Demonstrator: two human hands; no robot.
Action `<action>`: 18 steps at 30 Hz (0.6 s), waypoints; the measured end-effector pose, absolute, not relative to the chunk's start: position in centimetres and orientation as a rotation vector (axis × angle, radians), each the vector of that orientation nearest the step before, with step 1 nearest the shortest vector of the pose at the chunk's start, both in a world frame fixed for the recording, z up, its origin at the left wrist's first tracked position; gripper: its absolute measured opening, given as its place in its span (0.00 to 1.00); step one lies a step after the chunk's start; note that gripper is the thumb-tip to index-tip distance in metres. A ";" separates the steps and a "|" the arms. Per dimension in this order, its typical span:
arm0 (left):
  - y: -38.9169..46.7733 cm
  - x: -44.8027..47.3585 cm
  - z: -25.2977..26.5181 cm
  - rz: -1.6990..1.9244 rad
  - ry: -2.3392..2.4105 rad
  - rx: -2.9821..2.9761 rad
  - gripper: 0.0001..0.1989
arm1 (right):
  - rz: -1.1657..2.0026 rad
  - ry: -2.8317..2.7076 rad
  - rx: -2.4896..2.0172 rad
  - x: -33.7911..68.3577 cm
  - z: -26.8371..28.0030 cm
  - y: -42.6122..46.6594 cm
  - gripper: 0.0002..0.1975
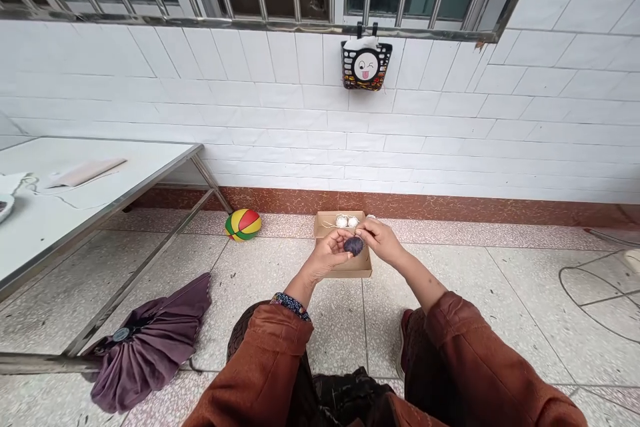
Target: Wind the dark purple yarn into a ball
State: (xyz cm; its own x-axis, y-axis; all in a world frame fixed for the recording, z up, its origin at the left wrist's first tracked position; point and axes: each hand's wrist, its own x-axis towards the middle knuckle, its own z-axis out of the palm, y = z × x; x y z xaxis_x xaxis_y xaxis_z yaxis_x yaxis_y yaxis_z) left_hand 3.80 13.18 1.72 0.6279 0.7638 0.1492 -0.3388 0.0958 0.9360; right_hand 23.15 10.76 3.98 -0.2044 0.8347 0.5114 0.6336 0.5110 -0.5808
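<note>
A small dark purple ball (353, 246), which looks like wound yarn, rests between the thumb and fingers of my left hand (330, 253). My right hand (380, 237) is closed in a pinch at the ball's upper right edge; what its fingertips hold is too small to make out. Beneath both hands an open cardboard box (345, 272) sits on the floor. Inside its far end lie two white balls (347, 221), with pale thin strands beside them. My hands hide part of the box's middle.
A yellow, red and green ball (243, 224) lies on the floor by the wall. At left stands a white-topped table (150, 163) with a purple folded umbrella (155, 347) by its leg. A black basket (367, 65) hangs from the window bars. A wire frame (575, 287) is at right.
</note>
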 end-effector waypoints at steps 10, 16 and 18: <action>15.8 3.3 3.7 1.136 0.566 1.145 0.24 | 0.425 -2.102 -1.205 19.1 0.8 7.7 0.13; 16.7 3.7 2.2 1.043 0.646 1.327 0.23 | 0.218 -2.124 -1.154 20.7 5.0 8.6 0.13; 16.3 4.0 1.8 0.948 0.634 1.370 0.23 | 0.220 -2.053 -1.134 21.5 5.5 10.2 0.13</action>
State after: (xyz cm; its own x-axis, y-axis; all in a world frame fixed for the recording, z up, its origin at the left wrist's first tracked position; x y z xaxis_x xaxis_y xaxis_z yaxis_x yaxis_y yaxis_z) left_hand 3.99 16.27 1.84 0.5044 0.8509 0.1468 -0.1890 -0.0571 0.9803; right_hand 21.53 10.23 5.50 -0.3111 0.7819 0.5403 0.6498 0.5898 -0.4794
